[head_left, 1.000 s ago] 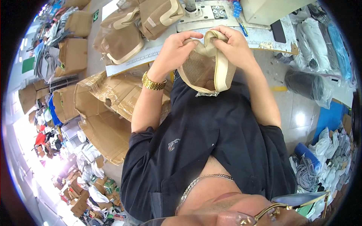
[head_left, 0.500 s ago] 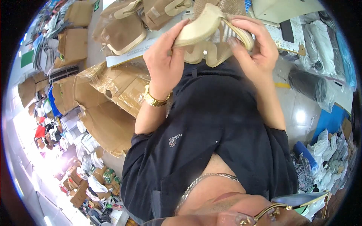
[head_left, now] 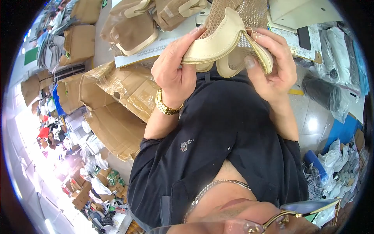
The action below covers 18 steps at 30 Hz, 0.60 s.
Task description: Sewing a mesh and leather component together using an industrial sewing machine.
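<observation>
Between my two hands is a mesh shoe upper (head_left: 215, 43) in beige leather and tan netting, with a zipper edge. My left hand (head_left: 174, 64) pinches its left end, thumb below and fingers along the outer side. My right hand (head_left: 277, 64) grips the zipped right edge, the thumb on the inner side and the fingers behind. The zip edges spread apart in an upturned V, and a loose thread hangs near its peak. Lower beige trim curves beneath, close to my waist. Over the table, the netting reaches away from me.
More brown mesh uppers (head_left: 134, 35) lie on the white table (head_left: 132, 58) at the left. A pale machine body (head_left: 300, 13) and a dark phone (head_left: 304, 38) are at the right. An open cardboard box (head_left: 117, 128) stands left of me; plastic-wrapped bundles (head_left: 321, 91) lie right.
The shoe upper has been tilted up and shifted a little right in view, showing more netting and zipper. Both hands have moved with it and keep their hold.
</observation>
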{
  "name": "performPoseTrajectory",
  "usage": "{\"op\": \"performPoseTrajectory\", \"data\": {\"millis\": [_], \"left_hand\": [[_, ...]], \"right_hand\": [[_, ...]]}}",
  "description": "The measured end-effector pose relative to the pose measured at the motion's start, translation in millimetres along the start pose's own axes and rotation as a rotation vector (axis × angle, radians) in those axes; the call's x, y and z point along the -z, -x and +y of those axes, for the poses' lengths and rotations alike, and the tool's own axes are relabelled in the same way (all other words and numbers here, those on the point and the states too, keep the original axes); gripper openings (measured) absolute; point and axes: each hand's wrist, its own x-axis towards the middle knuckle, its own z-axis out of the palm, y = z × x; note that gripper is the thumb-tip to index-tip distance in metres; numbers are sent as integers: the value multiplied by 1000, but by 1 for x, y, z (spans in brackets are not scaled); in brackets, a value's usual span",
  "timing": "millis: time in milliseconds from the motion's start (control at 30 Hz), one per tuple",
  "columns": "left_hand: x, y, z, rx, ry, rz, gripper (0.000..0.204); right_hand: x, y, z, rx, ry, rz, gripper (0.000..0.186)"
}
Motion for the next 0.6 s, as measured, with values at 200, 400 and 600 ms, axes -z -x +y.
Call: {"op": "performPoseTrajectory", "data": {"millis": [200,400,600], "left_hand": [[8,-4,-9,157,-69,-218,37],[32,-40,-68,500,-128,-344,29],[48,-142,-93,267,137,232,46]], "right_hand": [[0,3,5,-166,-65,-99,42],[11,16,30,-331,-16,-92,31],[5,39,63,-520,-56,-52,20]]}}
